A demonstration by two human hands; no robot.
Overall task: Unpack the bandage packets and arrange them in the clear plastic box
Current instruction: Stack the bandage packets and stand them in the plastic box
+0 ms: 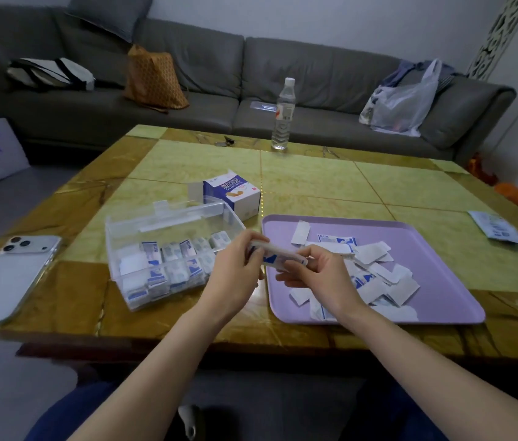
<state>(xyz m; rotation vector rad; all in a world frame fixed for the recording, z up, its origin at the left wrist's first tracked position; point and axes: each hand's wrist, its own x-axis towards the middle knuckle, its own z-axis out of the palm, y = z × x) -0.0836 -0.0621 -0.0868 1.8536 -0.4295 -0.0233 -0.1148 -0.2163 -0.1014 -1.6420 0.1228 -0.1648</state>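
White bandage packets (278, 254) between left hand (235, 270) and right hand (319, 276) fingers (252, 239)

A phone (12, 275) lies at the table's (315, 186) near-left corner. A bottle (283, 116) stands at its far edge and a leaflet (496, 230) lies at its right edge. Behind the table, a sofa (331, 74) holds an orange bag (152, 79) and a plastic bag (401, 103).

Home lounge (sofa (251, 78), coffee table (315, 183))

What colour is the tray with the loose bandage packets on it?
Light purple, a lilac tray, seen in the head view.
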